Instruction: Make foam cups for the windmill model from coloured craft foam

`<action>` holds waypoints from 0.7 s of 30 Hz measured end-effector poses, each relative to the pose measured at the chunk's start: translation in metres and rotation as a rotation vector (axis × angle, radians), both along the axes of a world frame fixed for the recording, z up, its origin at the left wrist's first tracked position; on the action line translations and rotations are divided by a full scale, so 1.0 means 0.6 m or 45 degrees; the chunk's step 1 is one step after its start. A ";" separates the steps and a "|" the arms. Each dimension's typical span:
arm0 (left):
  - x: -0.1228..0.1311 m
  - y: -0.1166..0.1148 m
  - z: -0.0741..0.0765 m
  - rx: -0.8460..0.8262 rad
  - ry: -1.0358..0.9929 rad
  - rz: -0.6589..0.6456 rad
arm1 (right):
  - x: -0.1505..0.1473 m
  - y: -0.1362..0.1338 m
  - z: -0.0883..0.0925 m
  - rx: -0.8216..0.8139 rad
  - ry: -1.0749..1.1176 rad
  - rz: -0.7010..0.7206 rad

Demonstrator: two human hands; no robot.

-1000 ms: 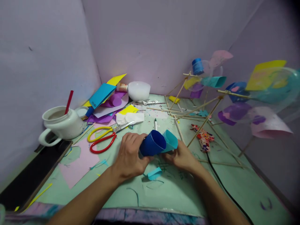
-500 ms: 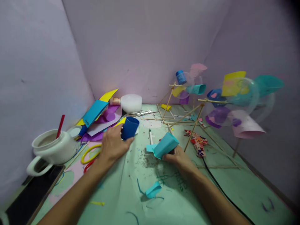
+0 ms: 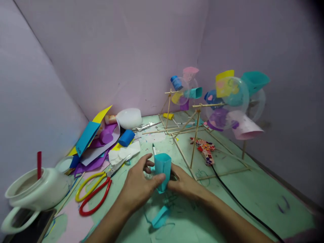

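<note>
A light teal paper cup shape [image 3: 162,170] stands upright between my two hands on the green mat [image 3: 227,195]. My left hand [image 3: 138,185] grips its left side, thumb on the front. My right hand [image 3: 183,184] presses its right side with closed fingers. A dark blue paper roll [image 3: 126,138] lies back left on the paper pile, apart from both hands. A teal paper scrap [image 3: 159,217] lies just in front of my wrists. A pen [image 3: 153,149] lies right behind the teal cup.
Yellow and red scissors [image 3: 94,190] lie left of my left hand. A white pot [image 3: 32,192] with a red stick stands far left. A stick frame [image 3: 194,135] with coloured paper cups and clear discs rises at the back right. A black cable [image 3: 243,207] runs along the right.
My left hand set the dark blue roll down at the back left and returned to the teal cup. The teal cup now stands upright in both hands. The camera swung right.
</note>
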State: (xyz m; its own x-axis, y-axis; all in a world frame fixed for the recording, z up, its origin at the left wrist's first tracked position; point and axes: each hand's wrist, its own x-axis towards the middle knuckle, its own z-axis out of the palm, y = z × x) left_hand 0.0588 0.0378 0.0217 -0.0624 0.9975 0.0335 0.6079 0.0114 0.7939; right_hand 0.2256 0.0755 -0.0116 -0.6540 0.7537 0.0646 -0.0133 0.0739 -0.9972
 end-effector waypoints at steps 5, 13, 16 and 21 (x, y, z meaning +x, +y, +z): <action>0.022 -0.028 -0.025 -0.033 -0.475 -0.002 | -0.001 -0.008 0.004 -0.012 0.086 0.132; -0.046 -0.035 0.012 -0.142 -0.156 -0.054 | -0.005 0.003 -0.024 -0.194 0.043 -0.055; -0.136 -0.036 0.018 -0.165 0.505 0.312 | -0.001 0.005 -0.021 -0.320 0.072 -0.102; -0.223 -0.038 -0.023 -0.520 0.986 0.362 | -0.003 0.003 -0.015 -0.483 0.214 -0.064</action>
State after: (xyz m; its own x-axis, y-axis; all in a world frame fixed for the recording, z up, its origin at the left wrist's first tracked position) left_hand -0.0750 0.0149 0.0078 -0.4140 0.8916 -0.1833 0.8995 0.4316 0.0682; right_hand 0.2239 0.0771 -0.0209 -0.6197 0.7754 -0.1213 -0.1837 -0.2935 -0.9382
